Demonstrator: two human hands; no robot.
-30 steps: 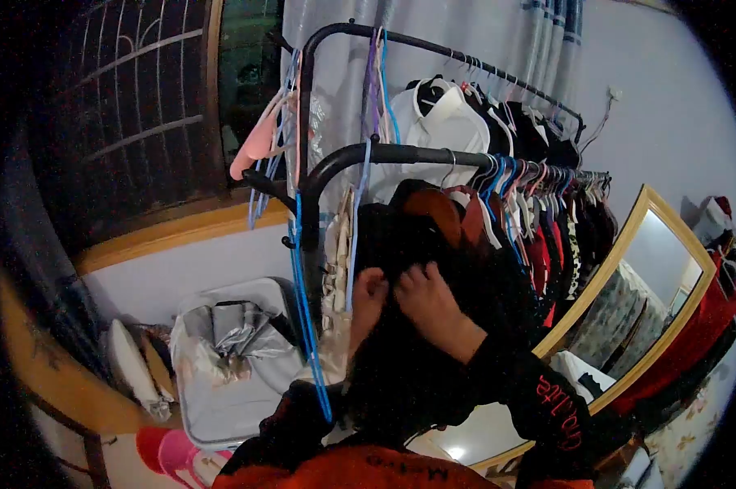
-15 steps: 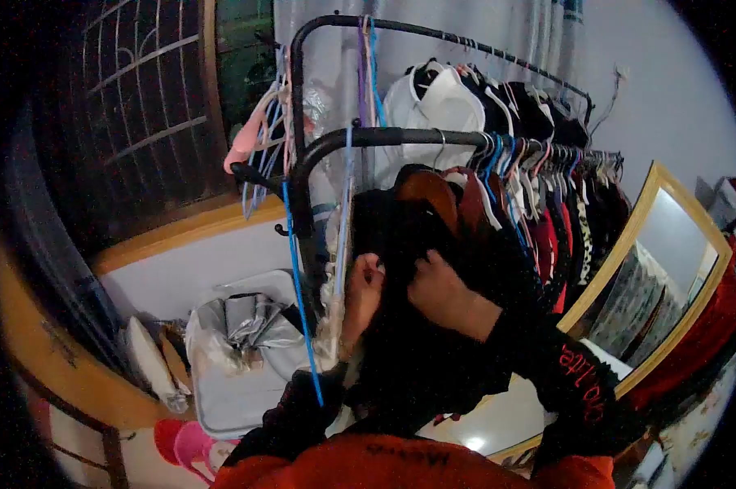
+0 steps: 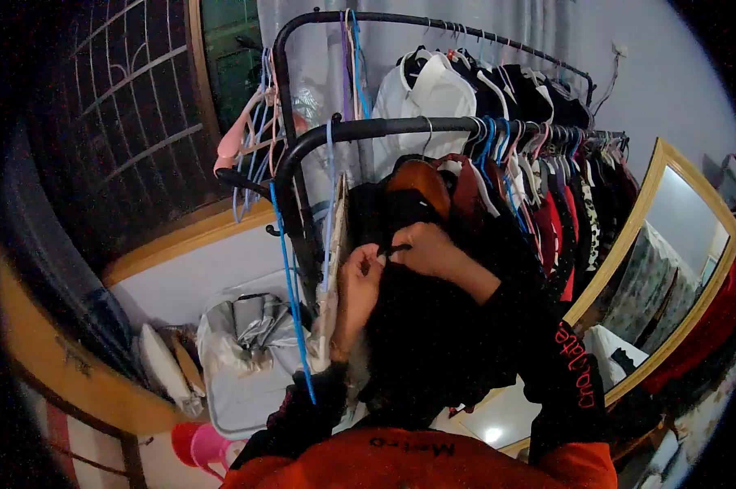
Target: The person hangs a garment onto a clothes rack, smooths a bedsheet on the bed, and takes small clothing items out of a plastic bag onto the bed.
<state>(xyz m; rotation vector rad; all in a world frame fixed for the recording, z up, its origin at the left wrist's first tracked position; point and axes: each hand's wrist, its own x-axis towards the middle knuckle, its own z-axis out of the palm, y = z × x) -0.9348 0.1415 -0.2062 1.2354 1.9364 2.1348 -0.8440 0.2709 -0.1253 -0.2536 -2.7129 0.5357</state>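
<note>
A black garment [image 3: 441, 326] hangs at the near end of the front rail, its orange-brown inner neck showing under a metal hanger hook [image 3: 427, 138]. At its upper front, my left hand [image 3: 360, 285] is closed in a pinch on the garment's edge. Close beside it, my right hand [image 3: 435, 251] pinches a dark bit of the same cloth, with fingertips nearly meeting the left ones. Any small fastener between the fingers is too dark to make out.
A black two-rail clothes rack [image 3: 360, 129] carries many hung clothes. Pink hangers [image 3: 239, 138] and blue hangers [image 3: 290, 285] dangle at its left end. A gold-framed mirror [image 3: 665, 261] leans at right. Below left are a grey plastic bin [image 3: 229, 407] and a pink stool [image 3: 213, 444].
My right hand has moved up and left, close to my left hand. The left hand keeps its pinch at the garment's edge. The view has shifted slightly.
</note>
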